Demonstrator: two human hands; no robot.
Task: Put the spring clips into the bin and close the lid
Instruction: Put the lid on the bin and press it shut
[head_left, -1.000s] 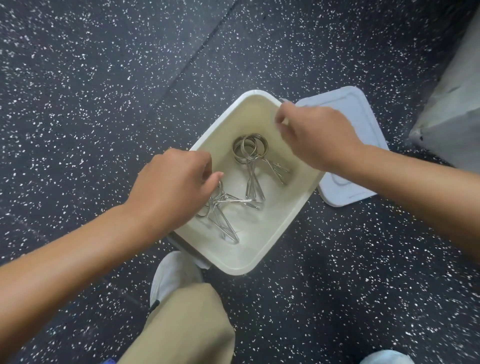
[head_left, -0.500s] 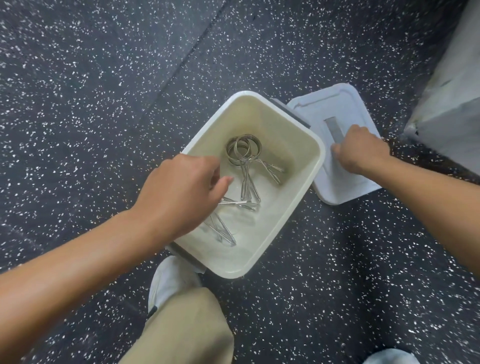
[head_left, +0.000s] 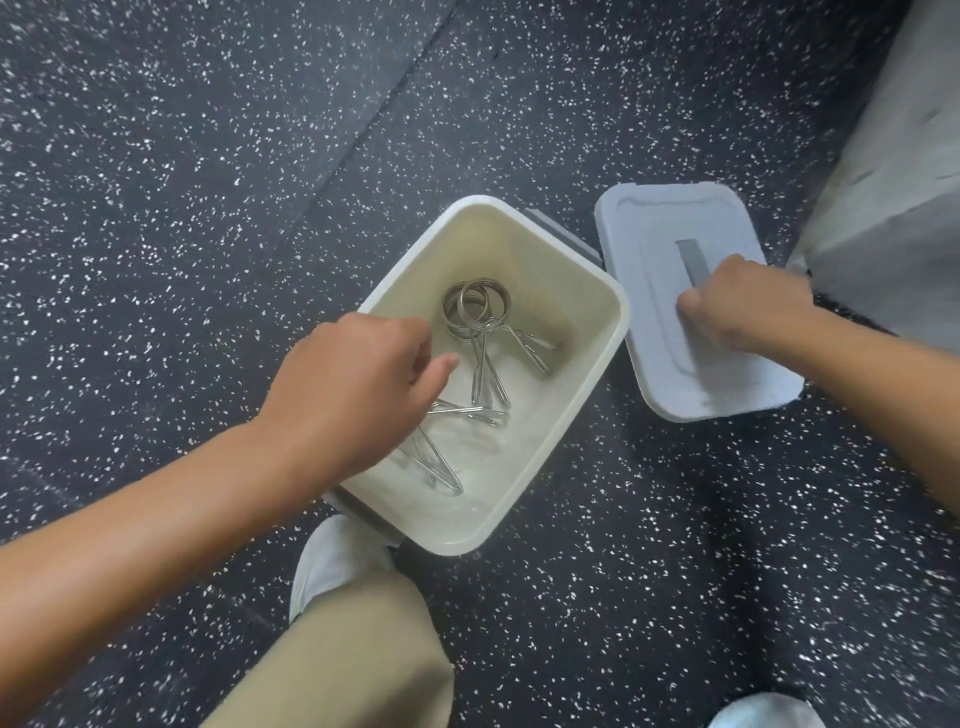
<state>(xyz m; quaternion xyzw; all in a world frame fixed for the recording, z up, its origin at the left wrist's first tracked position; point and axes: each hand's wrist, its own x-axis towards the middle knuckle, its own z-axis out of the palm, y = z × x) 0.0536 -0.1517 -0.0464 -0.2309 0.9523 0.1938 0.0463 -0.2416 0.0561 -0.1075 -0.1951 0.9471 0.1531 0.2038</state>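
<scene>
Head view: my right hand (head_left: 748, 304), grip closed on the lid (head_left: 670, 312) handle; lid flat on the floor (head_left: 208, 208) beside the bin (head_left: 587, 395). My left hand (head_left: 353, 395), fingers loosely curled, holding nothing visible, over the bin's near-left rim. Spring clips (head_left: 478, 353) lie inside the open bin.

Speckled floor (head_left: 208, 208) — bin (head_left: 587, 415), lid (head_left: 654, 249)
</scene>
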